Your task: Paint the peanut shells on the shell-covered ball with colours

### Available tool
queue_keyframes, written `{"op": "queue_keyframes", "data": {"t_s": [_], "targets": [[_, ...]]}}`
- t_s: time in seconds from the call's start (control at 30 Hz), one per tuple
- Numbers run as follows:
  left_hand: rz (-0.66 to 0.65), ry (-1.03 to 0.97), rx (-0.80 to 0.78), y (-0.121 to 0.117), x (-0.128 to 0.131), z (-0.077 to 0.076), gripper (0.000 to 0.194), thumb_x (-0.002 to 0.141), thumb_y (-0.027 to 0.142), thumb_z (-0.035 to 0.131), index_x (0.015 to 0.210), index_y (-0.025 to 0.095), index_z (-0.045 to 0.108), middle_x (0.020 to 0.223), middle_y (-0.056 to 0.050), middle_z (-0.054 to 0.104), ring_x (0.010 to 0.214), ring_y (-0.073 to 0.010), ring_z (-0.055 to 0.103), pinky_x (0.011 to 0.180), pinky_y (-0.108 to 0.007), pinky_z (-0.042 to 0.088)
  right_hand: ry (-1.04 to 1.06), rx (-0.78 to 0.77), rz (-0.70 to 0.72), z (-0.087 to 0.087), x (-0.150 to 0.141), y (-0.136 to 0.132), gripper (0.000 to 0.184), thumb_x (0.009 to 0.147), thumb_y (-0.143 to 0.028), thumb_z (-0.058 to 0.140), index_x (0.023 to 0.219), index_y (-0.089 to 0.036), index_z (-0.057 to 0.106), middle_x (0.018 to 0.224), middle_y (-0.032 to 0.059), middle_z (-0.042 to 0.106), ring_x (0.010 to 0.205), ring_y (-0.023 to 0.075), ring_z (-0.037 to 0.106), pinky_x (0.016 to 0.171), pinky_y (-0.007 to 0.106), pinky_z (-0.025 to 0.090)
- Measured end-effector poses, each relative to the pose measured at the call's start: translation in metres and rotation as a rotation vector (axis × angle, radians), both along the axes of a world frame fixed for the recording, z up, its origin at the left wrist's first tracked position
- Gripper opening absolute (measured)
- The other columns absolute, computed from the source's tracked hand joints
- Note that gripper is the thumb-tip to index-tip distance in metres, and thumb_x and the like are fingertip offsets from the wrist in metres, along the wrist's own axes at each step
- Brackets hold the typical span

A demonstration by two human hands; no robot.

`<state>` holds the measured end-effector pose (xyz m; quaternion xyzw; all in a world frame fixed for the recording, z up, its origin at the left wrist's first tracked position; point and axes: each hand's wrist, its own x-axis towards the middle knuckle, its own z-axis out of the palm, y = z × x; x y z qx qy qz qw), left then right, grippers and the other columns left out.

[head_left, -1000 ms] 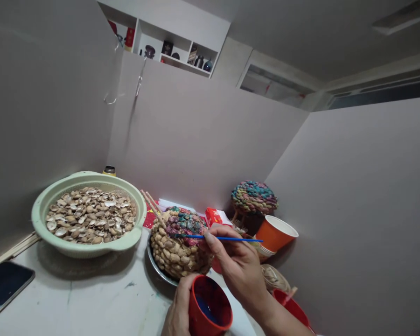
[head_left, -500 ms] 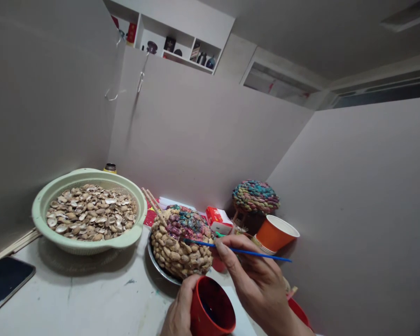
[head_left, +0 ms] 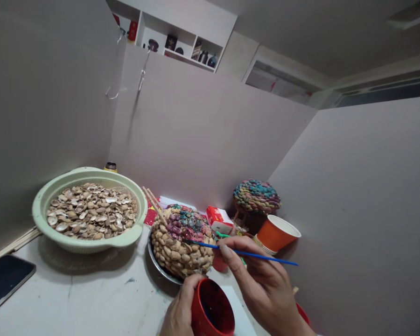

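Observation:
A rounded form covered in rows of nut shells [head_left: 182, 249] stands in a metal bowl [head_left: 157, 265]. Its top is painted purple, pink and teal, while its lower rows are bare tan shell. My right hand [head_left: 262, 284] pinches a blue paintbrush [head_left: 252, 254], whose tip touches the shells at the lower edge of the painted area. In front of the form, my left hand [head_left: 182, 308] is wrapped around a red cup [head_left: 215, 308] tilted toward me, with dark liquid inside. Two speckled sticks [head_left: 154, 200] rise from the form's left side.
A pale green colander [head_left: 42, 210] full of loose shells sits on the left of the white table [head_left: 101, 289], with a phone [head_left: 9, 282] near it. Behind my right hand are a painted shell piece [head_left: 257, 196], an orange paper cup [head_left: 278, 233] and a red-and-white box [head_left: 220, 219]. Grey partitions enclose the table.
The brush has shifted slightly right and down along with my right hand, its tip still at the shells. The red cup stays in my left hand, nearly unmoved.

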<state>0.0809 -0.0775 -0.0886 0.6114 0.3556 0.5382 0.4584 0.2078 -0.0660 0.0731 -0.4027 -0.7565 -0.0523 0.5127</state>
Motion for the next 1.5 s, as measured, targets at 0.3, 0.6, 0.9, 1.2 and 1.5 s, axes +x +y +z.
{"op": "queue_keyframes", "data": {"t_s": [0.3,0.6,0.9,1.2,1.5], "targets": [[-0.098,-0.109,-0.076,0.008,0.003,-0.017,0.087,0.059,0.013,0.076,0.144,0.016,0.058,0.145,-0.019,0.068,0.132,-0.0340,0.067,0.112,-0.039,0.052,-0.062,-0.002,0.150,-0.006,-0.007,0.009,0.017,0.096,-0.013,0.065,0.106,-0.024,0.073,0.095,0.0064,0.082,0.087,0.0212,0.081,0.083,0.031,0.067],[-0.129,-0.107,-0.082,0.009,0.005,-0.018,0.085,0.058,0.016,0.072,0.143,0.014,0.060,0.144,-0.018,0.068,0.132,-0.0343,0.067,0.111,-0.039,0.052,-0.178,0.033,0.086,-0.005,0.011,-0.009,0.023,0.097,-0.015,0.065,0.115,-0.027,0.071,0.103,0.0069,0.083,0.095,0.0212,0.082,0.091,0.028,0.066],[-0.156,-0.056,-0.117,0.011,0.004,-0.013,0.087,0.056,0.016,0.072,0.142,0.015,0.058,0.140,-0.017,0.070,0.127,-0.0347,0.069,0.109,-0.040,0.053,-0.156,0.053,0.118,-0.012,0.005,-0.002,0.026,0.094,-0.011,0.067,0.115,-0.026,0.071,0.103,0.0070,0.083,0.097,0.0223,0.081,0.092,0.030,0.066],[-0.231,-0.037,-0.097,0.011,0.001,-0.005,0.076,0.057,0.008,0.071,0.132,0.019,0.061,0.132,-0.013,0.071,0.125,-0.0329,0.066,0.110,-0.040,0.050,-0.188,0.093,0.021,-0.010,0.020,-0.023,0.025,0.095,-0.013,0.064,0.115,-0.025,0.070,0.102,0.0077,0.082,0.094,0.0230,0.081,0.090,0.031,0.067],[-0.344,-0.038,-0.151,0.014,0.002,-0.012,0.080,0.059,0.011,0.076,0.135,0.021,0.054,0.140,-0.013,0.065,0.132,-0.0343,0.061,0.112,-0.040,0.047,-0.372,0.177,-0.004,-0.009,0.020,-0.018,0.021,0.098,-0.014,0.060,0.118,-0.019,0.066,0.102,0.0096,0.081,0.095,0.0211,0.081,0.093,0.028,0.065]]}}
